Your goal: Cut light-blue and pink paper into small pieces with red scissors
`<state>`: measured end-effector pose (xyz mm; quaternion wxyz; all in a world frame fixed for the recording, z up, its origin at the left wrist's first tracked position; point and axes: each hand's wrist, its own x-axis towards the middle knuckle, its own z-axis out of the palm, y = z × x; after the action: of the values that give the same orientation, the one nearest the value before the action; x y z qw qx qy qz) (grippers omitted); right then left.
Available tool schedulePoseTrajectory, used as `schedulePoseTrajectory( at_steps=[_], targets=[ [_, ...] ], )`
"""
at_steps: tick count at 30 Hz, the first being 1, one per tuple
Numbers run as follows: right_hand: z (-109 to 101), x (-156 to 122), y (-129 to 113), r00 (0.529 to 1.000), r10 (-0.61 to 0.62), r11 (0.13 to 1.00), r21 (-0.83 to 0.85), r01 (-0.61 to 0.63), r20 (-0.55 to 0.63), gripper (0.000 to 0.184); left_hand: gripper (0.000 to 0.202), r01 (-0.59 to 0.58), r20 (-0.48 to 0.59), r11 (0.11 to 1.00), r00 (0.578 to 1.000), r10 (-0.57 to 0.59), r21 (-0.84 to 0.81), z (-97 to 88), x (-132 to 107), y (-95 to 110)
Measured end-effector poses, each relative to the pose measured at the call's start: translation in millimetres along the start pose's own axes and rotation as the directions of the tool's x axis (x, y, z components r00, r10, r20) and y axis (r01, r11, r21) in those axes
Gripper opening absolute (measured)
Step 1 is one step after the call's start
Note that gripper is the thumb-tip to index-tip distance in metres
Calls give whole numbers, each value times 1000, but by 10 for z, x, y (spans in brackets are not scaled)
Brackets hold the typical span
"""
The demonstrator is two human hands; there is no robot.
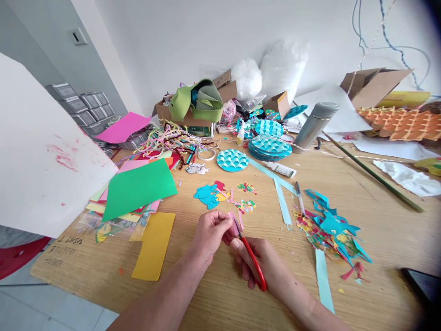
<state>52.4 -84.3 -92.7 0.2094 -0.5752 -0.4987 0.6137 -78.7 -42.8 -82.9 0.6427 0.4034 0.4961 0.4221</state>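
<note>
My right hand is closed round the red-handled scissors, whose blades point away from me. The blades lie against a small pink paper strip, which my left hand pinches between thumb and fingers. Whether the blades are parted is hard to make out. Just beyond my hands lie blue paper fish, a yellow paper fish and thin pink strips. Two small heaps of coloured paper bits sit beside them.
Green paper and yellow card lie left. Blue paper scraps, a pen and a phone are on the right. Farther back stand scaled blue discs, a steel flask and glue bottles.
</note>
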Motion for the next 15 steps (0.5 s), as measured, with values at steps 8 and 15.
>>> schedulePoseTrajectory(
  at_steps=[8, 15],
  targets=[
    [-6, 8, 2, 1000, -3, 1000, -1, 3, 10, 63, 18, 16, 9, 1000, 1000, -16, 16, -1, 7, -16],
    [-3, 4, 3, 1000, -21, 1000, 3, 21, 6, 64, 17, 12, 7, 1000, 1000, -12, 11, 3, 3, -19]
  ],
)
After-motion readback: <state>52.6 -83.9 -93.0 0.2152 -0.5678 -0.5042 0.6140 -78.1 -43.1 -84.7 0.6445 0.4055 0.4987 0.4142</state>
